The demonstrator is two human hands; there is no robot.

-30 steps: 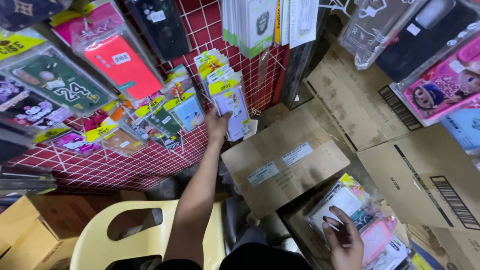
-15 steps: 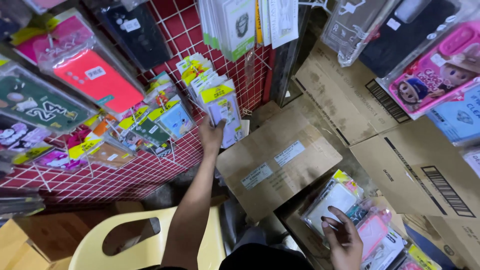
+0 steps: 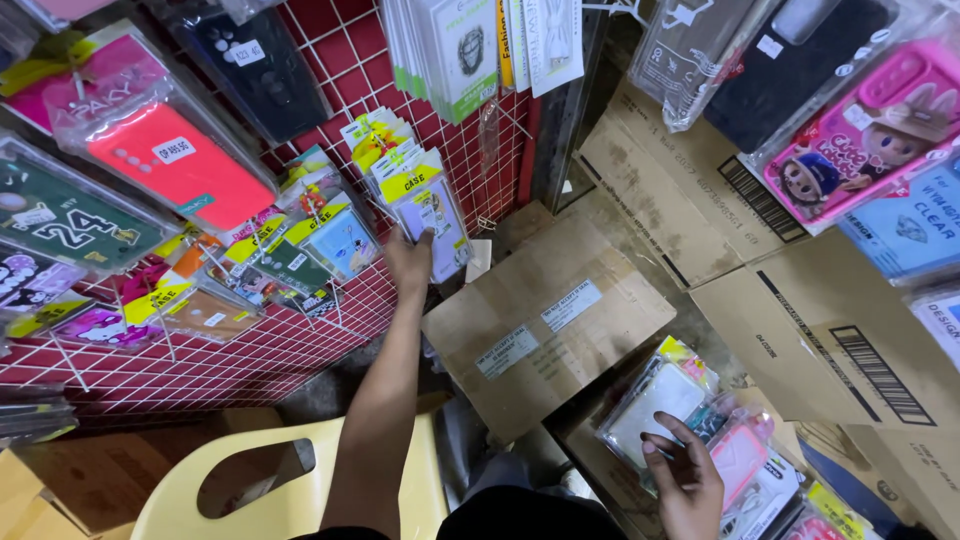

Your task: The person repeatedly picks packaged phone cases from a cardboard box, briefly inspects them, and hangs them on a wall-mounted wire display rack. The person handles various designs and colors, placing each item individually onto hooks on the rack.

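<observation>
1 head-worn view, aimed steeply downward.
The scene is seen from above the person's own arms, close in: the left hand (image 3: 408,262) reaches forward to the red grid rack (image 3: 300,345) at upper left, the right hand (image 3: 688,480) is caught near the lower edge, and cardboard boxes (image 3: 545,320) fill the middle and right.

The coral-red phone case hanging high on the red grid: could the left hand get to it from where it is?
Probably yes. The left hand is already raised at the lower hanging packets, and the coral-red phone case hangs further along the same grid with nothing blocking.
</observation>
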